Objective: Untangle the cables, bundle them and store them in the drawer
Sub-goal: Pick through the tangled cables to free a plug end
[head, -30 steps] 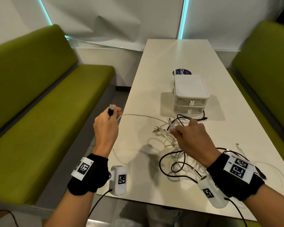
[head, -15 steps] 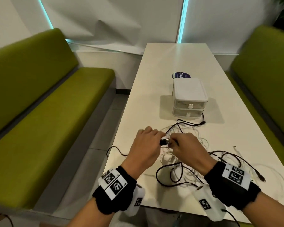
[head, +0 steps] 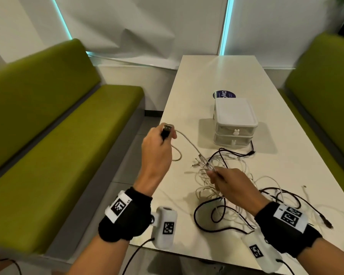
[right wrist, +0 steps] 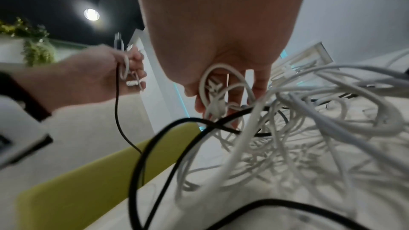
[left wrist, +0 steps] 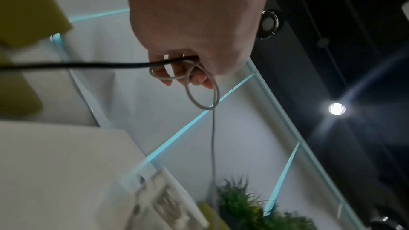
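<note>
White and black cables (head: 222, 175) lie tangled on one table (head: 216, 76) by two stacked drawers (head: 234, 132). Left hand (head: 157, 151) grips one plug (head: 166, 131); right hand (head: 232, 185) pinches a white cable (head: 189, 140).

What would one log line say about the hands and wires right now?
left hand: grips black USB plug, raised | right hand: pinches thin white cable | tangled cable pile: on table | white drawer box: shut
</note>
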`<state>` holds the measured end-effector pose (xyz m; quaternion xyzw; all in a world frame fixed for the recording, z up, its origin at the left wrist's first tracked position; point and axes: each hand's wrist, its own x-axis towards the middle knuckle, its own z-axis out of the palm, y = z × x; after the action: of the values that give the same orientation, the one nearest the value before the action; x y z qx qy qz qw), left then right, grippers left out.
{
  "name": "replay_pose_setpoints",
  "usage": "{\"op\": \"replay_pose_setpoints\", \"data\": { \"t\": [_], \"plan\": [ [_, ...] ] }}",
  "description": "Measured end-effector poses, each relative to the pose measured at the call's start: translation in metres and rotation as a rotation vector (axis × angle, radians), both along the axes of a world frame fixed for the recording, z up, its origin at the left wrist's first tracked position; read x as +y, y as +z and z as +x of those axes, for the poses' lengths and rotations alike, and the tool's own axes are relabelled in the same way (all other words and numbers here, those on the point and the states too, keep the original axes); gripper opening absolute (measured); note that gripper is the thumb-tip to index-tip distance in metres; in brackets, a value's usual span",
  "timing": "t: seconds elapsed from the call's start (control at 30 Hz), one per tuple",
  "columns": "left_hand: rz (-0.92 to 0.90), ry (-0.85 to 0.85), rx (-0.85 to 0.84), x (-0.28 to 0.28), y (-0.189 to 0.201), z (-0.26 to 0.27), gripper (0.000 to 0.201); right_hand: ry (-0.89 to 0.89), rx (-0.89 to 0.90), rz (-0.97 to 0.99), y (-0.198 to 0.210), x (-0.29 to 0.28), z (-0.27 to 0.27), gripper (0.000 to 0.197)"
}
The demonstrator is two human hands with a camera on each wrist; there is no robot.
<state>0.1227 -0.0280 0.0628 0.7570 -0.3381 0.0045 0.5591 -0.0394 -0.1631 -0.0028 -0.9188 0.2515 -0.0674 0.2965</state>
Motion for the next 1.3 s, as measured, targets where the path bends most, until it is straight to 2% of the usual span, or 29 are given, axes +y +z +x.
{"op": "replay_pose_setpoints", "data": {
  "t": [0.1,0.17,0.2,0.23,0.3,0.37,0.43,0.53,0.6,0.7,0.77,0.87,0.9,0.97,1.03,1.1,1.13,1.23,1.3],
  "plan": [
    [0.278,0.115,-0.133,0.005,-0.021,0.023,0.022,0.001,-0.012,-0.013,0.002,-0.001,-0.001,0.032],
    [0.544,0.074,-0.216,0.012,-0.043,0.032,0.023,0.024,0.033,-0.055,0.000,0.002,-0.003,0.031],
    [0.605,0.038,-0.244,0.016,-0.051,0.031,0.030,0.044,0.056,-0.079,-0.003,0.004,-0.004,0.032],
    [0.589,0.000,-0.262,0.018,-0.056,0.026,0.041,0.061,0.081,-0.101,-0.006,0.005,-0.004,0.033],
    [0.444,-0.074,-0.305,0.014,-0.057,0.012,0.058,0.088,0.112,-0.139,-0.009,0.008,-0.001,0.036],
    [0.393,-0.206,-0.307,0.003,-0.050,-0.005,0.063,0.098,0.114,-0.166,-0.008,0.011,0.005,0.034],
    [0.493,-0.371,-0.298,-0.008,-0.047,-0.020,0.061,0.100,0.117,-0.170,-0.003,0.014,0.009,0.031],
    [0.690,-0.478,-0.369,-0.016,-0.056,-0.027,0.037,0.104,0.137,-0.210,0.006,0.014,0.007,0.025],
    [0.726,-0.454,-0.388,-0.014,-0.058,-0.029,0.019,0.103,0.135,-0.211,0.007,0.013,0.004,0.023],
    [0.663,-0.400,-0.381,-0.011,-0.050,-0.031,0.011,0.086,0.096,-0.135,0.001,0.011,0.003,0.020],
    [0.530,-0.319,-0.348,-0.007,-0.038,-0.027,0.016,0.053,0.113,-0.094,-0.008,0.004,0.003,0.019],
    [0.226,-0.106,-0.195,-0.001,-0.016,-0.008,0.027,-0.006,0.110,-0.018,-0.012,-0.008,-0.002,0.030],
    [0.183,-0.042,-0.161,0.000,-0.012,0.000,0.028,-0.010,0.090,-0.020,-0.012,-0.010,-0.004,0.033],
    [0.260,0.022,-0.157,0.000,-0.009,0.014,0.025,0.004,0.066,-0.048,-0.008,-0.010,-0.006,0.033],
    [0.488,0.024,-0.235,0.002,-0.015,0.020,0.021,0.017,0.070,-0.087,-0.007,-0.007,-0.006,0.032],
    [0.692,-0.005,-0.303,0.005,-0.026,0.017,0.031,0.027,0.077,-0.123,-0.008,-0.003,-0.005,0.033],
    [0.739,-0.016,-0.311,0.006,-0.030,0.012,0.041,0.031,0.089,-0.131,-0.007,0.000,-0.004,0.033],
    [0.700,-0.031,-0.377,0.003,-0.035,-0.013,0.064,0.056,0.138,-0.142,-0.008,0.004,0.000,0.025],
    [0.632,-0.134,-0.386,-0.005,-0.036,-0.031,0.073,0.064,0.138,-0.161,-0.006,0.006,0.004,0.021]
  ]
}}
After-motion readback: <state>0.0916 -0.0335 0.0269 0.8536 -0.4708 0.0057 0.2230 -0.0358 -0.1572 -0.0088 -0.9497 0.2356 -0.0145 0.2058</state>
